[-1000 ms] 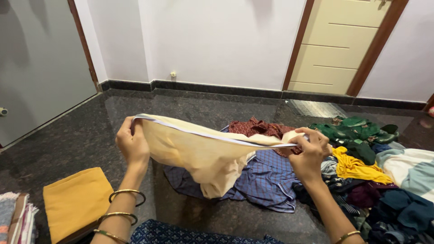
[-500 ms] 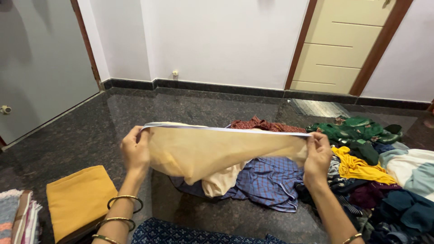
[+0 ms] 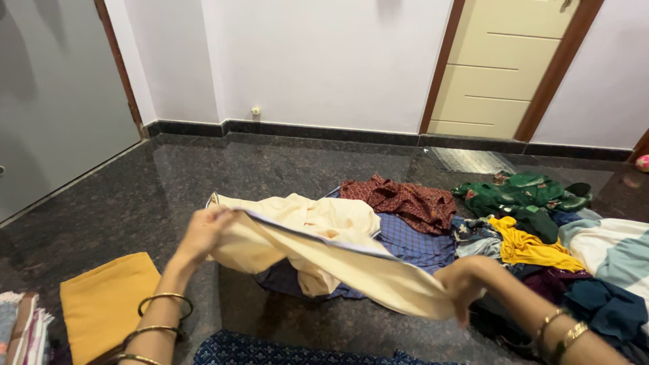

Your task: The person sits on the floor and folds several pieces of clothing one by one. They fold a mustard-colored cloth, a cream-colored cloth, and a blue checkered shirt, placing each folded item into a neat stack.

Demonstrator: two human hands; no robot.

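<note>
A cream garment [image 3: 318, 243] with a thin blue-and-white edge stretches between both my hands above the dark floor. My left hand [image 3: 203, 230] grips one end, raised at the left, with bangles on that wrist. My right hand [image 3: 460, 284] holds the other end lower down at the right, fingers curled under the cloth and blurred by motion. Slack cream fabric bunches and sags in the middle over a blue checked cloth [image 3: 412, 243].
A pile of loose clothes lies at the right: a maroon printed piece [image 3: 405, 199], green [image 3: 520, 192], yellow [image 3: 524, 247], white and teal. A folded mustard cloth [image 3: 101, 304] and a folded stack [image 3: 20, 328] sit at the left. Dark blue printed fabric [image 3: 284, 351] lies near me. A door [image 3: 507, 67] stands behind.
The garment was held taut and level between both hands; now my right hand has dropped down toward me and the cloth slants and sags in the middle.
</note>
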